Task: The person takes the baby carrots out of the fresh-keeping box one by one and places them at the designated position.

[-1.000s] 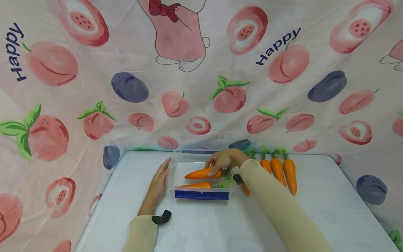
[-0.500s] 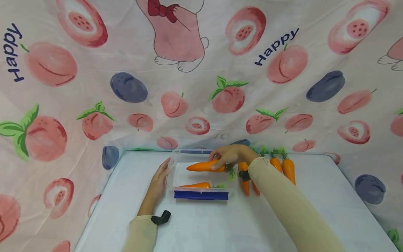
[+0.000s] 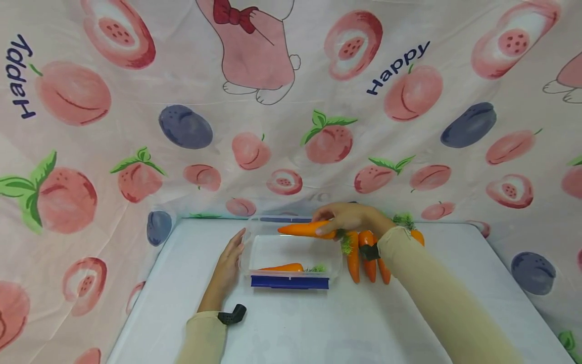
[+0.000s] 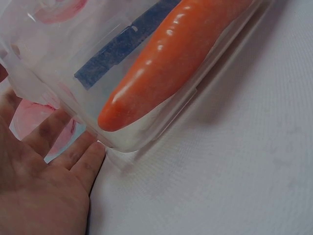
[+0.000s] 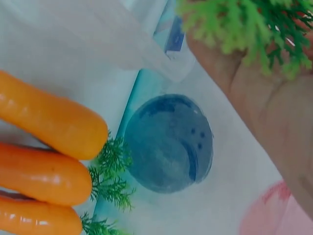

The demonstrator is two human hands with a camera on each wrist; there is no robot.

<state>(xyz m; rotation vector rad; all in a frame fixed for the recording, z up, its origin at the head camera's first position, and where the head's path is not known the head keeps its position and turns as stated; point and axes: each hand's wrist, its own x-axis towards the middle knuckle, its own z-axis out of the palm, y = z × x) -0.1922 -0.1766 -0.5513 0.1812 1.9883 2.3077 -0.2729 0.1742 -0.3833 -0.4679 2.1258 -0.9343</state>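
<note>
My right hand (image 3: 349, 217) grips an orange carrot (image 3: 297, 230) near its leafy end, over the back right of a clear plastic box (image 3: 289, 282) with blue latches. Its green top (image 5: 239, 29) hangs by the palm in the right wrist view. A second carrot (image 3: 286, 267) lies inside the box along the front wall, pointing left. My left hand (image 3: 227, 263) rests against the box's left side, fingers straight. Close up, the left wrist view shows those fingers (image 4: 83, 156) at the box corner, beside the lying carrot (image 4: 161, 63).
Several more carrots (image 3: 352, 258) lie side by side right of the box, partly hidden by my right wrist and sleeve. Their leafy tops (image 5: 112, 186) point toward the back. A fruit-print cloth (image 3: 282, 126) stands behind the white table (image 3: 291, 328).
My right hand has lifted the carrot from low in the box and carried it back and to the right. My left hand and the other carrot in the box have stayed put.
</note>
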